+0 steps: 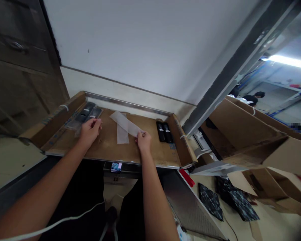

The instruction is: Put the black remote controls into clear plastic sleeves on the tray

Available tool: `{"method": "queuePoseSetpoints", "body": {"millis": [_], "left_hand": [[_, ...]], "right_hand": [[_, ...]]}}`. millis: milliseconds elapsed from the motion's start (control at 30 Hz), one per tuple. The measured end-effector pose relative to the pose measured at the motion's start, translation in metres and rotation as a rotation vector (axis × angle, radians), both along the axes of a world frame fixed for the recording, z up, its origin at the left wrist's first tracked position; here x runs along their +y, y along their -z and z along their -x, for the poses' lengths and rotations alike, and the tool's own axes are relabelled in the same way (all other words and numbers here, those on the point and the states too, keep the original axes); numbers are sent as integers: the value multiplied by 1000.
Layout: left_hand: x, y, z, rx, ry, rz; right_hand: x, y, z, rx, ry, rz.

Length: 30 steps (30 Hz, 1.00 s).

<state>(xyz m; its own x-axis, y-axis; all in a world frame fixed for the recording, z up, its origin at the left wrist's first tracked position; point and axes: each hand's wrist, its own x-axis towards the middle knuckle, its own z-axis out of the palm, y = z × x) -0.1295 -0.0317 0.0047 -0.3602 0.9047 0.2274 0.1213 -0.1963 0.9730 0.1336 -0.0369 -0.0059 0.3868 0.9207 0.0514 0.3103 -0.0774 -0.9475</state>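
Observation:
My right hand (143,138) pinches the lower right end of a translucent plastic sleeve (126,124), which slants across a second sleeve (122,136) lying on the cardboard-lined tray (105,145). My left hand (91,129) has its fingers pressed together beside black items in clear bags (84,112) at the tray's left; what it holds, if anything, is hidden. Two black items with small white labels (165,131) lie side by side at the right of the tray, beyond my right hand.
Cardboard walls edge the tray at left and right. Open cardboard boxes (251,134) stand at the right, above dark patterned bags (235,197) on the floor. A phone-like screen (116,167) shows below the tray. People are partly visible far right.

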Motion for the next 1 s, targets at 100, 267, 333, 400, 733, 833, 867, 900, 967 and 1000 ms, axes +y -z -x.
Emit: {"method": "queuePoseSetpoints", "body": {"millis": [100, 267, 333, 400, 733, 833, 867, 900, 967, 1000], "left_hand": [[1, 3, 0, 58, 25, 37], [0, 2, 0, 105, 63, 49], [-1, 0, -1, 109, 55, 59], [-3, -1, -2, 106, 51, 65], [-2, 1, 0, 117, 71, 66], [-7, 1, -1, 243, 58, 38], [-10, -1, -2, 333, 42, 17], [-14, -2, -4, 442, 22, -10], [-19, -6, -7, 661, -45, -82], [-19, -8, -7, 748, -88, -113]], "right_hand": [[-4, 1, 5, 58, 37, -44], [-16, -7, 20, 313, -33, -14], [-24, -9, 27, 350, -146, -27], [-36, -11, 31, 349, -249, -41], [-52, -8, 21, -13, -45, -165], [-46, -7, 23, -172, 28, -186], [-45, -7, 24, -194, -17, -176], [-45, -8, 25, -201, -65, -170], [-46, -8, 26, -177, -98, -174], [-48, -7, 26, -147, -75, -180]]}}
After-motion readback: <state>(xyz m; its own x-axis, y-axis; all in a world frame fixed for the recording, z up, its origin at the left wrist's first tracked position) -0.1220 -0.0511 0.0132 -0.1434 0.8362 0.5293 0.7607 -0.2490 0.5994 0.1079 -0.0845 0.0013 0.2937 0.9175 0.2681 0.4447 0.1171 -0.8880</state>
